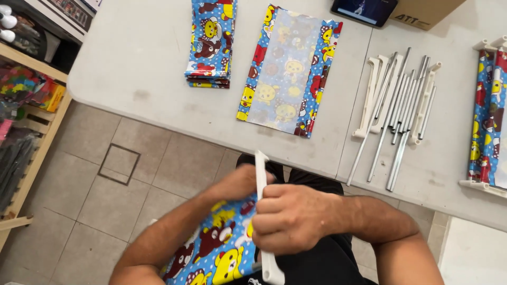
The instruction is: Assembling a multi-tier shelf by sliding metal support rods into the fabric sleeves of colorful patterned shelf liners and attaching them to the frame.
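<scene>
At the far left a wooden shelf (31,153) stands on the tiled floor, with bright packets on its upper level. Right of it begins the grey table (137,53). On the table lies a folded stack of blue cartoon-print fabric (211,45), and just beside it a flat piece of the same fabric with a clear panel (290,71) down its middle.

Below the table edge, over the person's lap, the left hand (237,182) rests against the far side of a white plastic bar (261,221); its fingers are mostly hidden, so I cannot tell how firmly it grips. A blue printed fabric sheet (211,248) spreads beneath that forearm, touching the bar. The right hand (288,216) is closed in a fist around the bar's middle, which stands nearly upright in view.

Further right on the table, a bundle of metal rods (401,105) and white plastic brackets (372,95) lie together. At the right edge sits an assembled fabric-and-frame piece (488,111). A tablet (364,10) leans by a cardboard box (422,13).
</scene>
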